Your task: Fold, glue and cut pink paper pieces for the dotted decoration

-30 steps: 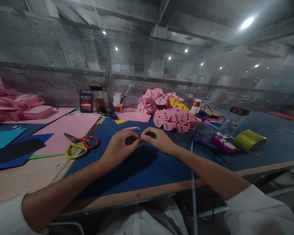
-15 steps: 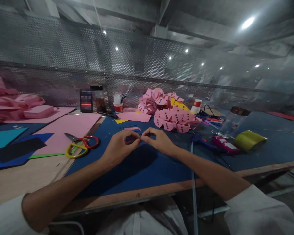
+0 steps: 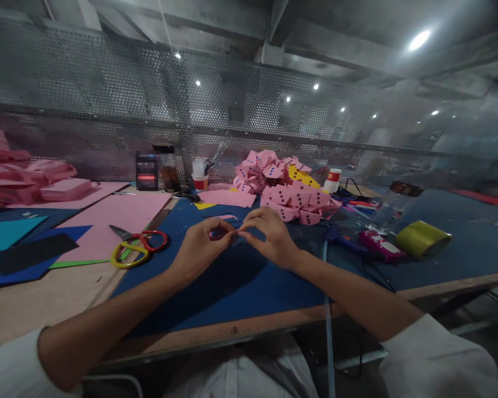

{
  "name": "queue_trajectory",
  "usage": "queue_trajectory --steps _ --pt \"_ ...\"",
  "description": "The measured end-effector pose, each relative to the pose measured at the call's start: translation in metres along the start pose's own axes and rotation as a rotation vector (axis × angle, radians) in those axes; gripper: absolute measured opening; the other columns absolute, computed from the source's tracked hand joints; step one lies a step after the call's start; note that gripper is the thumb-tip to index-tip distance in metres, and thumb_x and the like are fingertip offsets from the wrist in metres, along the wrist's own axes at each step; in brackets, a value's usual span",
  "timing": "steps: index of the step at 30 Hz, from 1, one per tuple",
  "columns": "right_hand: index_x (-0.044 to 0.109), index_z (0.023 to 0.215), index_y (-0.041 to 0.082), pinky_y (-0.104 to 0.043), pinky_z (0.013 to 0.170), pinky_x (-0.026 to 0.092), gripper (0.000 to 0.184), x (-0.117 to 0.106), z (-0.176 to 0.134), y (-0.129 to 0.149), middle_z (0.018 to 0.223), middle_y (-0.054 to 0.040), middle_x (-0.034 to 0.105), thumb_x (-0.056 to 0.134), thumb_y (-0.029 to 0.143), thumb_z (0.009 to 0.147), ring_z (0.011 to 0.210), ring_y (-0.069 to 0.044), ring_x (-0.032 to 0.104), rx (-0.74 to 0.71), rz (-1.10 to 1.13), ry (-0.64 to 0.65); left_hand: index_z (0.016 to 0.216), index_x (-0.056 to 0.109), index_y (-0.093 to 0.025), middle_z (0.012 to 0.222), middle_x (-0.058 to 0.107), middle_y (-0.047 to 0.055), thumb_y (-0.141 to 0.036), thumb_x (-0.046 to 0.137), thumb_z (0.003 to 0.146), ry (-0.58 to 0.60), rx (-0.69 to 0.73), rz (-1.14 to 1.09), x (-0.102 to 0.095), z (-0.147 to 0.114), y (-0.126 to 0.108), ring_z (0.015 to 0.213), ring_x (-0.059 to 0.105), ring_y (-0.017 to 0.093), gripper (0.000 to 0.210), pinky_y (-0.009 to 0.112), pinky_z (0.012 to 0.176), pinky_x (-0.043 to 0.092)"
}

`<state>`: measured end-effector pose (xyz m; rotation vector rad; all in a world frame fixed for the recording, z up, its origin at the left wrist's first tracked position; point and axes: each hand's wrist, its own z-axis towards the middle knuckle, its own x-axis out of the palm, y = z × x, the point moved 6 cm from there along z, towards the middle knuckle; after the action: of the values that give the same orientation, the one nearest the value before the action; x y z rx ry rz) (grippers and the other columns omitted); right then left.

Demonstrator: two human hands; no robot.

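My left hand [image 3: 203, 246] and my right hand [image 3: 271, 237] meet fingertip to fingertip over the blue table mat [image 3: 232, 298]. Both are closed in a pinch; whatever lies between the fingers is too small to make out. Just behind the fingers a thin pink paper strip [image 3: 228, 217] rests on the mat. Beyond my right hand sits a heap of folded pink paper pieces [image 3: 296, 202] with dark diamond marks. To the left of my left hand lie scissors [image 3: 135, 249] with one red and one yellow handle loop.
Pink sheets [image 3: 120, 218] and a black paper piece [image 3: 35, 253] lie at left. On the right are a blue glue gun [image 3: 346, 241], a magenta object [image 3: 380, 246], a yellow tape roll [image 3: 423, 240] and a clear jar [image 3: 394, 207]. Paper cups [image 3: 332, 180] stand behind.
My right hand's fingers have shifted and lifted slightly, its knuckles now higher. My left hand has moved a little to the left. The fingertips stay together.
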<state>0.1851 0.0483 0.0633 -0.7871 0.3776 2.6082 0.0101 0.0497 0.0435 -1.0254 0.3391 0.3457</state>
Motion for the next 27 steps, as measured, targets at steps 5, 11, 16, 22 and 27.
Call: queue_trajectory --steps 5,11,16,22,27 --pt "0.072 0.103 0.022 -0.040 0.099 0.043 0.013 0.004 -0.002 0.002 0.109 -0.0079 0.071 0.063 0.032 0.103 0.108 -0.022 0.063 -0.030 -0.138 0.055 0.078 0.074 -0.020 0.085 0.076 0.004 -0.032 0.069 0.087 -0.003 0.025 -0.006 0.000 0.000 0.001 0.086 0.071 0.022 0.015 0.032 0.084 0.057" --pt "0.072 0.104 0.021 -0.039 0.098 0.042 0.013 0.003 -0.001 0.006 0.108 -0.0080 0.071 0.062 0.030 0.103 0.106 -0.022 0.063 -0.067 -0.184 0.049 0.083 0.076 -0.021 0.087 0.077 0.004 -0.034 0.069 0.088 -0.011 0.058 0.037 0.000 -0.001 -0.003 0.087 0.070 0.023 0.016 0.032 0.080 0.054" --pt "0.071 0.105 0.022 -0.041 0.098 0.041 0.015 0.004 0.000 0.006 0.108 -0.0082 0.072 0.061 0.032 0.104 0.106 -0.023 0.062 -0.055 -0.217 0.078 0.086 0.076 -0.023 0.096 0.079 0.006 -0.037 0.069 0.086 -0.018 0.117 0.100 0.000 -0.002 -0.010 0.104 0.068 0.028 0.016 0.039 0.094 0.052" --pt "0.070 0.104 0.021 -0.042 0.097 0.039 0.015 0.004 -0.001 0.006 0.109 -0.0083 0.073 0.060 0.032 0.104 0.106 -0.023 0.062 -0.081 -0.236 0.082 0.087 0.078 -0.023 0.095 0.079 0.006 -0.036 0.068 0.087 -0.025 0.132 0.129 0.000 -0.002 -0.008 0.098 0.070 0.026 0.016 0.036 0.088 0.056" --pt "0.069 0.106 0.021 -0.043 0.100 0.038 0.012 0.005 -0.002 0.006 0.112 -0.0085 0.073 0.061 0.030 0.103 0.107 -0.024 0.062 -0.111 -0.258 0.098 0.084 0.078 -0.023 0.093 0.077 0.006 -0.034 0.068 0.086 -0.020 0.119 0.066 -0.001 -0.001 -0.003 0.094 0.071 0.024 0.015 0.033 0.083 0.059"
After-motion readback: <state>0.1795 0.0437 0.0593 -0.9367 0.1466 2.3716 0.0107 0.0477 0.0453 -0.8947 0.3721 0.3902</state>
